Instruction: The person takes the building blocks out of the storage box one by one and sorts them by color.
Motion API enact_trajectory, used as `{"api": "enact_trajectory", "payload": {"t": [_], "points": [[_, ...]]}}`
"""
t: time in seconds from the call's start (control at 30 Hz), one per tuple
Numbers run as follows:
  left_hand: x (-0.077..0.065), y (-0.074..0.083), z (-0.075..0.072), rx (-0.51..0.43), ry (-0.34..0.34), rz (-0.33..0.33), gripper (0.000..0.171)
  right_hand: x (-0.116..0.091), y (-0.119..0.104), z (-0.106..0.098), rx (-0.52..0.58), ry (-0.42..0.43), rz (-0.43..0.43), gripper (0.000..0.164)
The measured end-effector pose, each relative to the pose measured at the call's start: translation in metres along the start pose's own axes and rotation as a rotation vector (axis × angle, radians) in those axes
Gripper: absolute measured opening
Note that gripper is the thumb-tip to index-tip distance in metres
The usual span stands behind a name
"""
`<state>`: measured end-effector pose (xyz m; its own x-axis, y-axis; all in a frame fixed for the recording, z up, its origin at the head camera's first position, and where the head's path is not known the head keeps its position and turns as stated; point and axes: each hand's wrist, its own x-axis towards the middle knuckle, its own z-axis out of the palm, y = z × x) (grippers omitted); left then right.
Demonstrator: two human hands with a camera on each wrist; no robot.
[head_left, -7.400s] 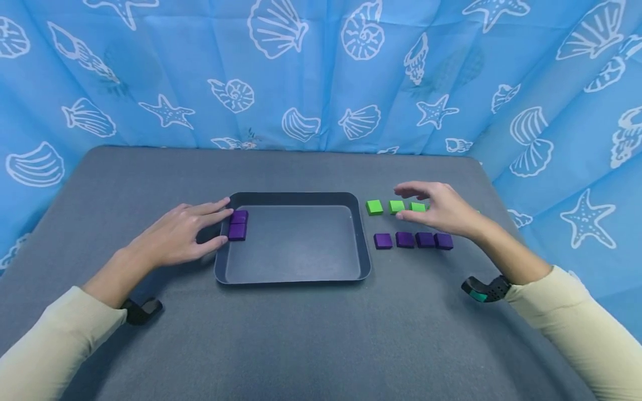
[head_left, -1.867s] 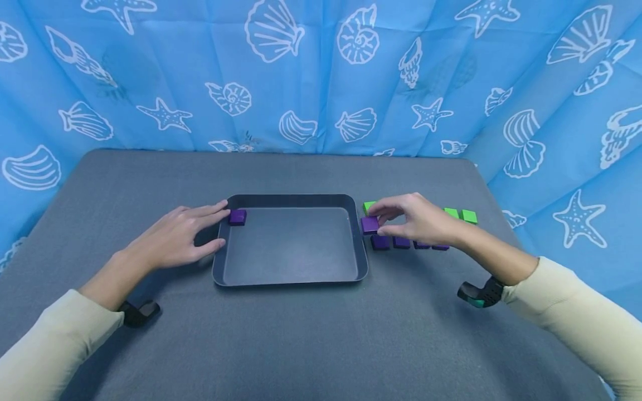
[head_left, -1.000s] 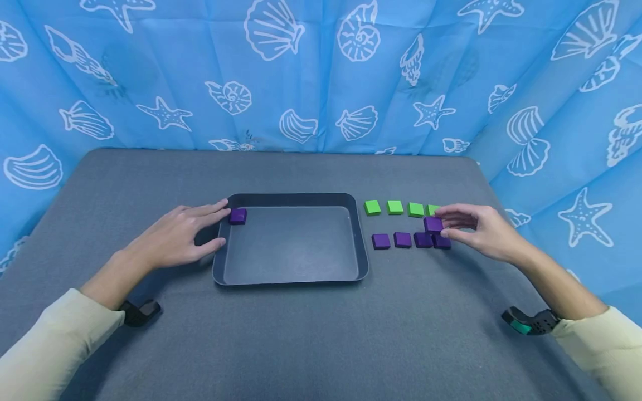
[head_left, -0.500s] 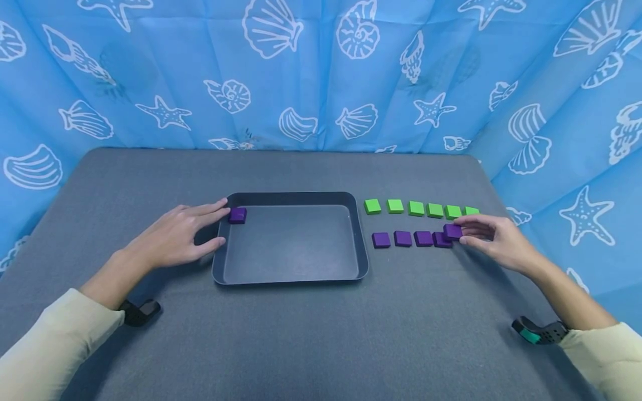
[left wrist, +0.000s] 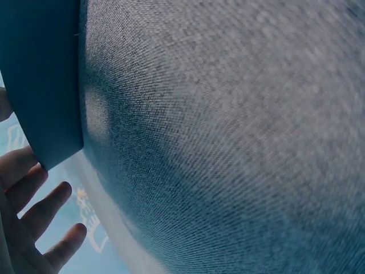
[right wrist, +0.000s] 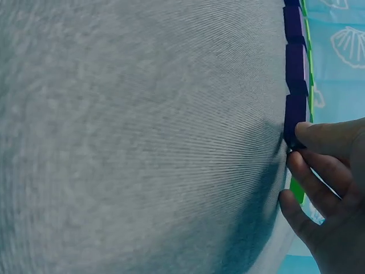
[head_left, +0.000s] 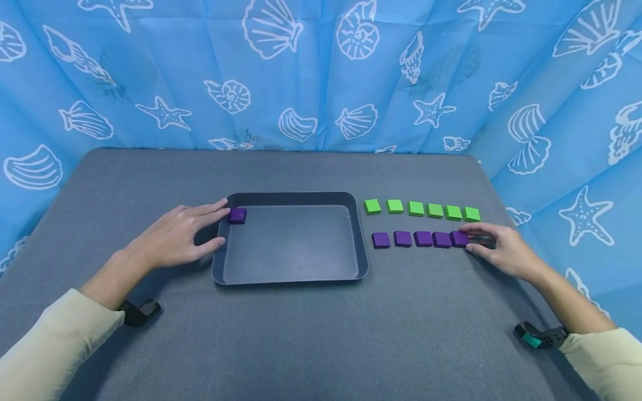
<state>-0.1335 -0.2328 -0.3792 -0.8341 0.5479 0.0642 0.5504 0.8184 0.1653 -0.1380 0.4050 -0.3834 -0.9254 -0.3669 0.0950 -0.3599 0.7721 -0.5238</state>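
Observation:
At the right end of the purple row, my right hand (head_left: 504, 250) pinches the last purple block (head_left: 458, 239), which sits on the table. The right wrist view shows the thumb against this block (right wrist: 294, 111). My left hand (head_left: 175, 236) lies with extended fingers at the left rim of a dark baking tray (head_left: 296, 245). In the left wrist view, those fingers touch the outer tray wall (left wrist: 43, 80). One purple block (head_left: 238, 215) sits in the tray's far left corner, beside the left fingertips.
Several other purple blocks (head_left: 403, 239) line up right of the tray. Behind them runs a parallel row of several green blocks (head_left: 416, 209). A blue shell-patterned curtain (head_left: 321, 72) hangs along the grey table's (head_left: 321, 340) back and right edges.
One of the tray's two purple blocks has been taken out. My right hand carried it rightward past the row and lowered it at the end. My left hand stays at the tray rim.

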Motion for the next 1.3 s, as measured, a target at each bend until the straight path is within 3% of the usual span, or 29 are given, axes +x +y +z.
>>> {"api": "enact_trajectory", "payload": {"t": [0.5,0.67,0.97,1.3], "points": [[-0.001,-0.002,0.001,-0.003,-0.011,-0.007,0.067,0.004,-0.005,0.001,0.028,-0.002,0.030,0.036],[0.000,-0.001,0.001,0.000,-0.014,-0.005,0.066,0.018,-0.016,-0.001,-0.052,-0.041,0.047,0.033],[0.001,-0.002,-0.001,0.000,-0.021,-0.015,0.067,0.060,-0.061,-0.002,-0.044,-0.098,0.002,0.034],[-0.001,-0.002,-0.001,-0.005,-0.026,-0.018,0.067,0.111,-0.126,0.031,0.061,-0.147,-0.132,0.033]]}}
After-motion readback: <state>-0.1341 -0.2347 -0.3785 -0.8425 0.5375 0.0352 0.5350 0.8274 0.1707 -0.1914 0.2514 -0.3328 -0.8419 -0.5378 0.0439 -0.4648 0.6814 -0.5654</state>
